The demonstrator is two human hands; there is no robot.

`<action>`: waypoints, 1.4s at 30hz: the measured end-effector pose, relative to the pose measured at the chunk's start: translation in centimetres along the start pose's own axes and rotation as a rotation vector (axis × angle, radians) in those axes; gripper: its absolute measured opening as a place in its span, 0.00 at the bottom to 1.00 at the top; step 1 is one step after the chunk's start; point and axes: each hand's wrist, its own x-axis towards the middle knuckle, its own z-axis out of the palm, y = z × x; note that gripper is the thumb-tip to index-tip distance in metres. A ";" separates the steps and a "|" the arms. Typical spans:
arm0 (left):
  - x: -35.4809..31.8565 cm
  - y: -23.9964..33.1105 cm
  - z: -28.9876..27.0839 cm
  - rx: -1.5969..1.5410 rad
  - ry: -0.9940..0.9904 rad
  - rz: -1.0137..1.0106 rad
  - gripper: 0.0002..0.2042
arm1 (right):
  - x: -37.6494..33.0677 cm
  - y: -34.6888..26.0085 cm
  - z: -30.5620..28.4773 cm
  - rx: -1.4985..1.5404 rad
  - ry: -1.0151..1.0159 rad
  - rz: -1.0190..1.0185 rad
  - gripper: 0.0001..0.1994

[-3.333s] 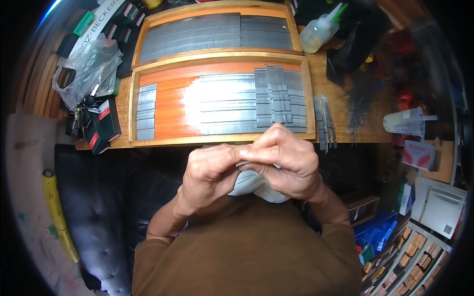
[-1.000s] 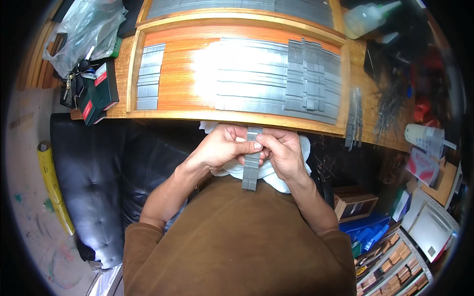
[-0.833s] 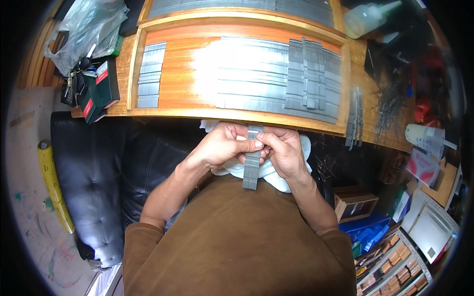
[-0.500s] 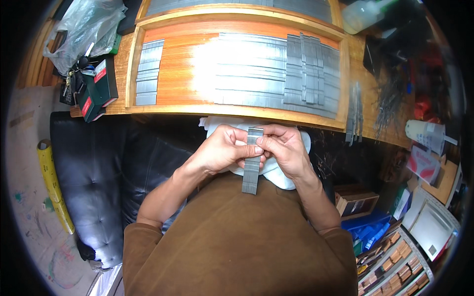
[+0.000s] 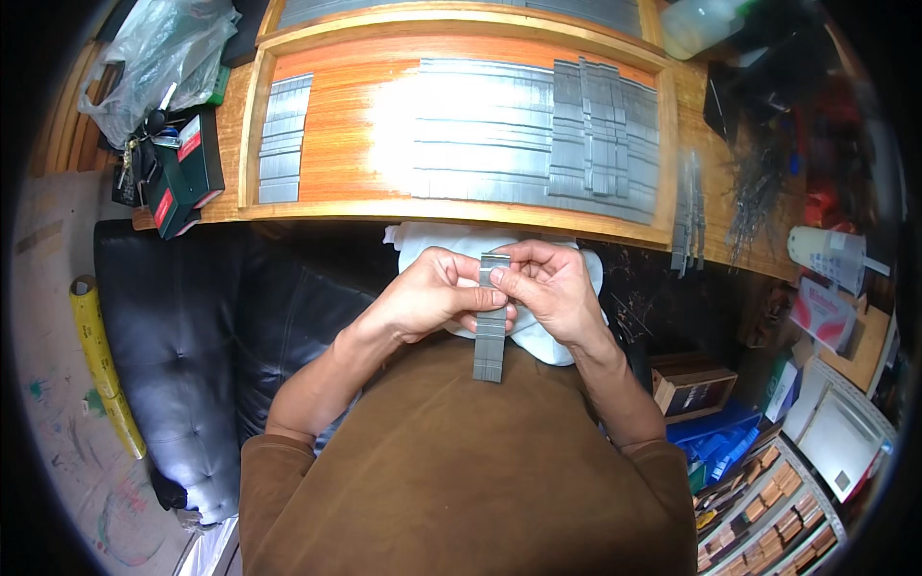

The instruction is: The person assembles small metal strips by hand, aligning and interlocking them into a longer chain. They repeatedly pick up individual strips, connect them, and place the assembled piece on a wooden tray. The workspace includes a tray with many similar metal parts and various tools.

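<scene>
A narrow grey strip [image 5: 489, 350], marked with fine cross lines, stands lengthwise in front of my chest. My left hand [image 5: 434, 296] pinches its left side, thumb across the front. From the other side, my right hand [image 5: 554, 293] grips it near the top, with its thumb pressed on the face. The fingers behind the strip are partly hidden. Beneath both hands lies a white cloth [image 5: 557, 348]. Beyond them, a wood-framed tray [image 5: 461, 213] holds rows of similar grey strips [image 5: 485, 134], with a separate column [image 5: 284, 139] at its left end.
A clear plastic bag [image 5: 158, 62], keys and dark green boxes [image 5: 199, 158] crowd the table's left end. Loose dark strips [image 5: 688, 216] and a plastic cup [image 5: 828, 257] sit at the right. A black padded seat [image 5: 163, 355] is on my left, a wooden box [image 5: 693, 386] on my right.
My right thumb has shifted slightly left and up on the strip, and the strip's lower end sits a little lower. Both hands keep their hold.
</scene>
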 end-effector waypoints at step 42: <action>-0.1 -0.3 0.1 -0.046 -0.004 0.036 0.11 | -0.1 0.1 -0.3 0.033 0.070 -0.055 0.12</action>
